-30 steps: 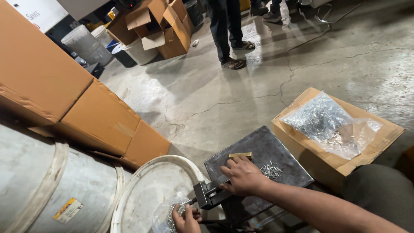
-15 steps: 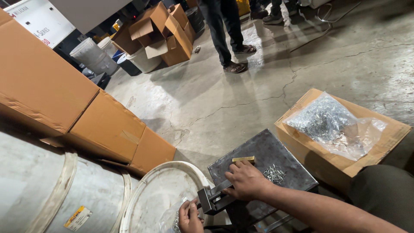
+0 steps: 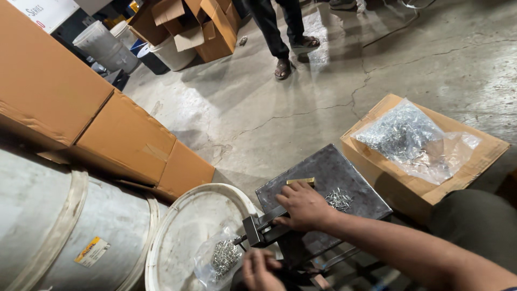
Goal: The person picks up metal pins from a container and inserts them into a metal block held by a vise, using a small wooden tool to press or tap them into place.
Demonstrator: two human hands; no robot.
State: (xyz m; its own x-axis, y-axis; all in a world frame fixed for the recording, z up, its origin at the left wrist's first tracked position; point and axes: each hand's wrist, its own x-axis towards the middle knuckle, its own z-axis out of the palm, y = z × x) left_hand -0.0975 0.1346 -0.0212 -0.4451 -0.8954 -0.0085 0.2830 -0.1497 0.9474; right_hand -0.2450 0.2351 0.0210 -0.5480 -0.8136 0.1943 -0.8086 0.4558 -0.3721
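Observation:
My right hand (image 3: 304, 207) lies palm down on a dark metal plate (image 3: 344, 172). Its fingers curl over a dark clamp tool with a threaded rod (image 3: 263, 227), and its fingertips touch a small brass bar (image 3: 300, 181). A little heap of small silver metal parts (image 3: 339, 199) lies on the plate beside that hand. My left hand (image 3: 259, 269) is at the bottom edge with curled fingers, just below the clamp. It is next to a clear bag of silver parts (image 3: 221, 258) on a white drum lid (image 3: 188, 226). What the left hand holds is hidden.
A cardboard box (image 3: 484, 156) at the right carries a large clear bag of silver parts (image 3: 409, 134). Big cardboard cartons (image 3: 107, 129) and a white drum (image 3: 59, 226) stand at the left. A person's legs (image 3: 280, 32) stand on the cracked concrete floor (image 3: 301, 102) beyond, near open boxes and buckets.
My left hand has dropped from the clamp's end toward the bottom edge. My right hand stays on the plate and clamp. The view has shifted slightly.

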